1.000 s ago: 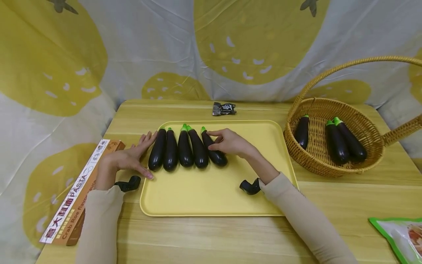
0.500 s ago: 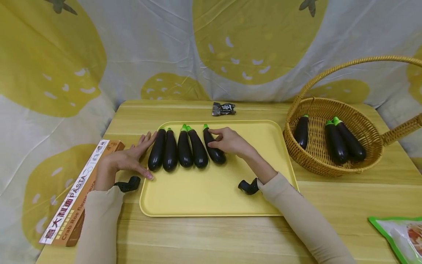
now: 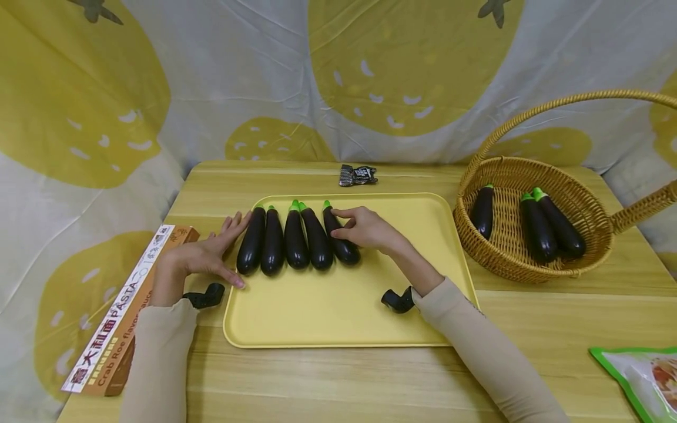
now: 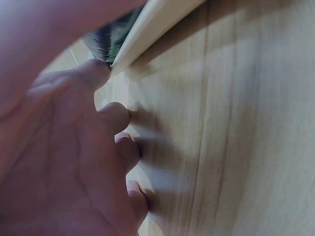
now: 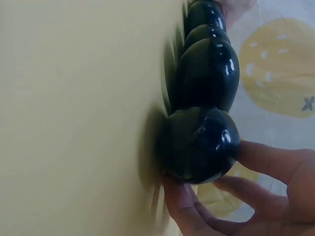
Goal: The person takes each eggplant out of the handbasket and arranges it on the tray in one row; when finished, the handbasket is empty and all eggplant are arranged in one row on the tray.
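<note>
The table (image 3: pixel 317 382) is made of light yellow-brown wood, with thin stripes running from side to side. Behind the table and on its left and right hangs a pale, wrinkly cloth (image 3: pixel 238 70), with big yellow fruits (image 3: pixel 412 70) that have little white marks. Soft light falls on the table, and the cloth behind it looks grayer.

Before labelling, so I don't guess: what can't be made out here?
Small packet, head view: print too small.
Bag, head view: cut off by right edge.
Leftmost eggplant, left wrist view: mostly hidden by left hand and tray rim.
Held eggplant, right wrist view: stem hidden by its body.
</note>
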A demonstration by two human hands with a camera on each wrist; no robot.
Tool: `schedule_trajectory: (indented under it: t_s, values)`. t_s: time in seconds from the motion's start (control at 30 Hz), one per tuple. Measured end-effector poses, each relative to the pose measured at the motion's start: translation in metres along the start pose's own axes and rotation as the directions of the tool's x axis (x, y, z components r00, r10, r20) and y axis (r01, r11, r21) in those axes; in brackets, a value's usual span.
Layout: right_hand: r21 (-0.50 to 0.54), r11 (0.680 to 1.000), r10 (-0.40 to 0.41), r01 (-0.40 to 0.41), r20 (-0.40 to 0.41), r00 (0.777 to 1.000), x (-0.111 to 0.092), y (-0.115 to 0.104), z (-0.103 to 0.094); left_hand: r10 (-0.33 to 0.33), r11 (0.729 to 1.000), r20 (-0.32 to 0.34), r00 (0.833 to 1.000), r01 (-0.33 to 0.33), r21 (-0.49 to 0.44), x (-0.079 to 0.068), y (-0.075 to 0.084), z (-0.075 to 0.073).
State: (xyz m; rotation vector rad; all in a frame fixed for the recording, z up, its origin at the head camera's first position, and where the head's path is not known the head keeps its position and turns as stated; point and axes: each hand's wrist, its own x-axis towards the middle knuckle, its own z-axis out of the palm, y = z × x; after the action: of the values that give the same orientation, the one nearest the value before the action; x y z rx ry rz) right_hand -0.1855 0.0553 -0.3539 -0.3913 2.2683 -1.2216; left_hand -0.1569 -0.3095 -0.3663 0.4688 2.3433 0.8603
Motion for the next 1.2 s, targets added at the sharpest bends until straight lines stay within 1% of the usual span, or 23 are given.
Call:
schedule_trajectory:
  t_s: [0.1, 0.3, 0.5, 0.77, 0.97, 1.13, 1.2]
  values:
    - [-0.020, 1.000, -0.004, 0.004, 0.007, 1.000, 0.000, 0.001, -0.002, 0.001, 1.000, 0.002, 1.000, -0.001, -0.003, 0.000, 0.001, 0.000]
    - [-0.052, 0.998, -0.033, 0.034, 0.025, 0.999, -0.002, 0.003, -0.006, 0.010, 0.999, 0.017, 1.000, -0.009, -0.040, 0.001, 0.001, 0.000]
    - [-0.058, 0.997, -0.057, 0.059, 0.028, 0.998, -0.005, 0.005, -0.011, -0.006, 1.000, 0.013, 1.000, 0.006, -0.010, 0.000, 0.000, 0.000]
    - [-0.107, 0.992, -0.063, 0.066, 0.039, 0.997, -0.011, 0.010, -0.021, -0.009, 1.000, 0.008, 1.000, 0.009, -0.002, 0.000, 0.001, 0.000]
    - [-0.119, 0.991, -0.066, 0.068, 0.021, 0.998, -0.032, 0.009, -0.043, -0.006, 1.000, 0.004, 1.000, 0.006, 0.005, 0.000, 0.000, 0.000]
    - [-0.121, 0.989, -0.079, 0.082, 0.031, 0.996, -0.057, 0.009, -0.070, -0.007, 1.000, 0.005, 1.000, 0.007, 0.005, 0.000, 0.001, 0.000]
    - [-0.131, 0.987, -0.085, 0.089, 0.033, 0.996, -0.070, 0.010, -0.082, -0.009, 1.000, 0.006, 1.000, 0.009, 0.005, 0.000, 0.001, 0.000]
